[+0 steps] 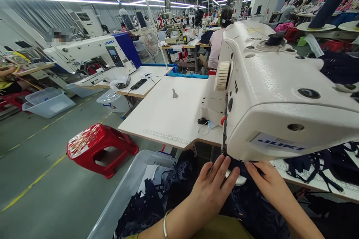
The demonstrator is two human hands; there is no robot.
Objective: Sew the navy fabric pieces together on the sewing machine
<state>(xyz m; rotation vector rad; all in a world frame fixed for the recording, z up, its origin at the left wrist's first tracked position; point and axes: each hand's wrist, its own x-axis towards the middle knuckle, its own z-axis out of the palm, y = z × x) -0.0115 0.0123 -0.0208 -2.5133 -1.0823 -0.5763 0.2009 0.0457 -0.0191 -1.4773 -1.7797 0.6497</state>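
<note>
A white JUKI sewing machine (280, 93) fills the right half of the view on a white table (168, 112). Dark navy fabric (246, 205) lies under the machine head and across my lap. My left hand (214, 188) lies flat on the fabric with its fingers stretched toward the needle area. My right hand (266, 183) rests on the fabric just to the right, fingers flat and reaching under the machine head. The needle is hidden by the head.
A clear plastic bin (117, 201) with dark fabric pieces stands at my lower left. A red plastic stool (98, 147) sits on the grey floor. Another JUKI machine (95, 54) stands to the left, a seated person (217, 41) farther ahead. Dark straps (314, 164) lie at right.
</note>
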